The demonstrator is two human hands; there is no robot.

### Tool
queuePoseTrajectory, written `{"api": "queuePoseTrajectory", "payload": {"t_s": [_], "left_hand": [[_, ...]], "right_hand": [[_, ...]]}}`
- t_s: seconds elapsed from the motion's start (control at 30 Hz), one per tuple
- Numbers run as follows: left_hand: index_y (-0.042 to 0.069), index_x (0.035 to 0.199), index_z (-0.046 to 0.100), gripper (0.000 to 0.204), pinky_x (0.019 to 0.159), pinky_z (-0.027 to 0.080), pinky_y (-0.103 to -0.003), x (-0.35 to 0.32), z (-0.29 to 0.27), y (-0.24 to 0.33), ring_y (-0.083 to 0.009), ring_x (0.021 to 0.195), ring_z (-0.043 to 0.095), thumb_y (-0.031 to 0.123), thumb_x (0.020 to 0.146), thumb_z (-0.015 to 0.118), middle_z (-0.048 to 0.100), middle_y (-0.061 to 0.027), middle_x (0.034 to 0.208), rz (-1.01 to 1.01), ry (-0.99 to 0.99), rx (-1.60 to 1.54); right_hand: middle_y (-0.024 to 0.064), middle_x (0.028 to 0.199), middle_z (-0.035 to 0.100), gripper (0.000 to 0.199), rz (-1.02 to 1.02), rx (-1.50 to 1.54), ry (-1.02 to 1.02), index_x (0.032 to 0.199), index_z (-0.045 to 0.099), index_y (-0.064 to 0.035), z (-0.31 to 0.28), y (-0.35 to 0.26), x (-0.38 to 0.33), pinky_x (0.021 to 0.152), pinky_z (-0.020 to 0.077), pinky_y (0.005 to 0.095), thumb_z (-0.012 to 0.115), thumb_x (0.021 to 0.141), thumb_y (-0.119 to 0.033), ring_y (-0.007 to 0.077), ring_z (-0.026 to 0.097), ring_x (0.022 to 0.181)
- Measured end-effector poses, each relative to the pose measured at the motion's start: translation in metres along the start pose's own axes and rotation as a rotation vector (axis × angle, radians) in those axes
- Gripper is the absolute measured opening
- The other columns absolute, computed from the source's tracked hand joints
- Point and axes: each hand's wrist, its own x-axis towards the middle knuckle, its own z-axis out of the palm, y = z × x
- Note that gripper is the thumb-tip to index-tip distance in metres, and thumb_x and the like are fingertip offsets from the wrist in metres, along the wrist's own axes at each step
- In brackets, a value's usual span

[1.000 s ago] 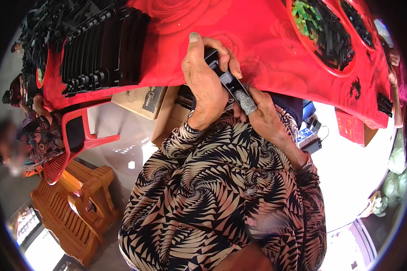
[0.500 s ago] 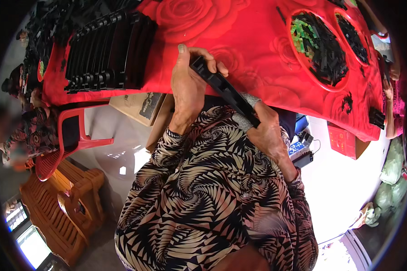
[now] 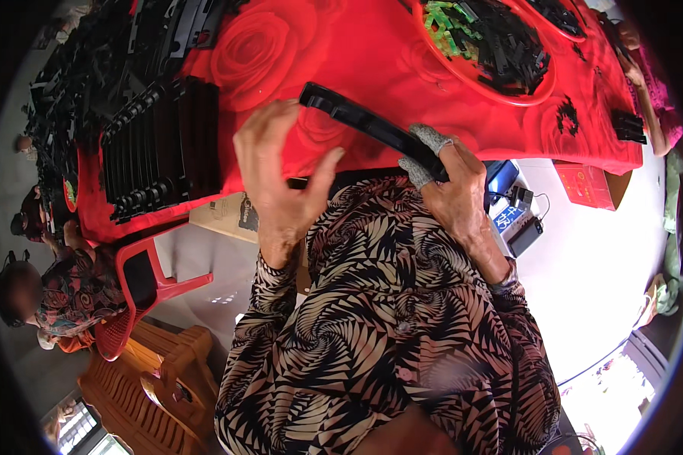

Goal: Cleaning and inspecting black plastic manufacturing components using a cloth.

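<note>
A long black plastic strip (image 3: 364, 121), slightly curved, slants above the near edge of the red rose-patterned tablecloth (image 3: 402, 72). Its lower right end is pinched by my right hand (image 3: 457, 189), whose thumb and a finger wear grey finger covers. My left hand (image 3: 277, 178) is off the strip, a little left of its upper end, fingers apart and slightly blurred. Further left on the cloth stands a row of similar black strips (image 3: 163, 144), set closely side by side.
A red-rimmed tray (image 3: 535, 101) of small black and green pieces lies at the far right. Loose black parts (image 3: 68, 98) pile up at far left. A red chair (image 3: 140, 284) and seated person (image 3: 76, 296) are left; a red box (image 3: 584, 184) sits below the table's right side.
My left hand has let go of the strip's upper end and moved left and down. The strip is tilted flatter, still in my right hand. The whole view has shifted.
</note>
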Motion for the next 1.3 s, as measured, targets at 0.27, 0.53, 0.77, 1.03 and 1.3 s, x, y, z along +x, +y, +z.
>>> {"api": "queuePoseTrajectory", "payload": {"t_s": [0.27, 0.53, 0.77, 1.03, 1.3], "left_hand": [[0.002, 0.123, 0.057, 0.047, 0.086, 0.043, -0.039, 0.012, 0.006, 0.015, -0.0264, 0.111, 0.053, 0.009, 0.076, 0.059, 0.058, -0.0098, 0.114, 0.344, -0.503, 0.272], [0.002, 0.105, 0.062, 0.042, 0.075, 0.049, -0.039, -0.017, -0.038, -0.009, -0.0286, 0.089, 0.059, 0.007, 0.066, 0.076, 0.063, -0.0102, 0.097, 0.055, -0.522, 0.174], [-0.002, 0.107, 0.064, 0.038, 0.077, 0.048, -0.034, -0.067, -0.120, -0.048, -0.0244, 0.083, 0.062, 0.006, 0.070, 0.072, 0.065, -0.0144, 0.090, -0.793, -0.885, -0.106], [0.008, 0.081, 0.062, 0.027, 0.053, 0.042, -0.022, -0.282, -0.110, -0.148, -0.0083, 0.057, 0.047, 0.032, 0.078, 0.073, 0.048, 0.0033, 0.068, -1.591, -1.019, -0.158], [0.008, 0.110, 0.065, 0.046, 0.076, 0.056, -0.046, -0.459, 0.007, -0.227, -0.0212, 0.105, 0.059, 0.028, 0.071, 0.082, 0.062, -0.0067, 0.112, -2.095, -0.277, -0.213]], "right_hand": [[0.0212, 0.090, 0.063, 0.048, -0.192, -0.076, -0.086, 0.101, 0.064, 0.0054, -0.004, 0.007, 0.002, 0.073, 0.0501, 0.0446, 0.062, 0.053, 0.004, 0.0398, 0.060, 0.081], [0.0180, 0.119, 0.060, 0.046, -0.381, -0.067, -0.085, 0.111, 0.061, 0.0052, -0.004, -0.011, 0.011, 0.086, 0.0494, 0.0434, 0.069, 0.066, 0.000, 0.0355, 0.057, 0.105], [0.0162, 0.103, 0.066, 0.026, -0.003, 0.070, 0.097, 0.107, 0.065, 0.0020, 0.009, 0.009, 0.002, 0.078, 0.0527, 0.0338, 0.070, 0.081, 0.000, 0.0251, 0.064, 0.087], [0.0140, 0.098, 0.068, 0.022, 0.027, 0.011, -0.006, 0.103, 0.068, 0.0011, 0.022, 0.016, 0.005, 0.074, 0.0531, 0.0298, 0.067, 0.081, 0.004, 0.0213, 0.065, 0.084], [0.0148, 0.099, 0.067, 0.020, -0.094, -0.122, -0.068, 0.099, 0.069, 0.0006, 0.028, 0.012, 0.008, 0.074, 0.0538, 0.0341, 0.069, 0.079, 0.004, 0.0257, 0.064, 0.087]]}}
